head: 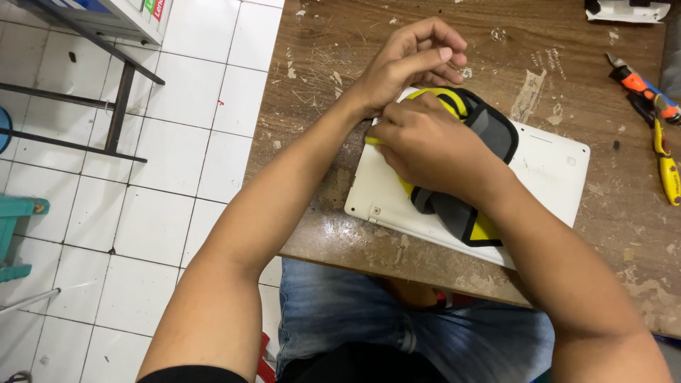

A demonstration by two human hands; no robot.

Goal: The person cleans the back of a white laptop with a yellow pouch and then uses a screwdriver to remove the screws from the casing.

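Both hands meet at the near-left end of a white laptop (546, 167) that lies closed, underside up, on the scarred wooden worktop (425, 42). The right hand (433, 145) lies flat and pressing on a black, grey and yellow pouch (489, 128) spread over the laptop's base. The left hand (415, 60) is curled, fingers bunched at the pouch's yellow edge; what they pinch I cannot tell, since the right hand hides it.

My guess is they are working at something small by the pouch's upper end, so the next move needs a firm pinch while the other hand keeps things steady.

The laptop's long axis runs from upper left down to lower right, slightly skewed to the worktop's edge. The pouch lies crosswise, pointing toward the person. An orange utility knife (642, 85) and a yellow tool (667, 170) lie well apart at right.
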